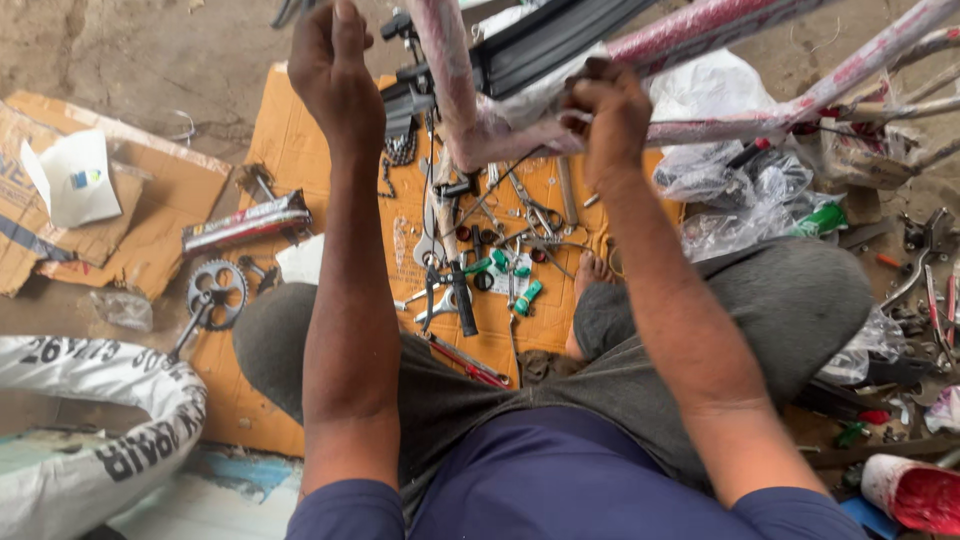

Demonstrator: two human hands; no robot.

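Right hand [610,115] closed on wrapped pink bicycle frame [470,120].
Left hand [330,65] curled shut, grip unclear; tools [490,250] on cardboard [290,150] below.

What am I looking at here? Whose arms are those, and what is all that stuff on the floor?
The camera sits on a person's head and looks down, so you see that person's own arms and lap. The person sits on the ground with knees apart. Both hands are raised to a pink bicycle frame wrapped in plastic. The left hand reaches up beside the frame's black part; I cannot tell what it grips. The right hand holds the frame where its tubes meet. Below lies orange cardboard covered with tools, such as pliers and spanners. A toothed crank wheel lies at the left, with a wrapped tyre near it. Plastic bags of parts lie at the right.
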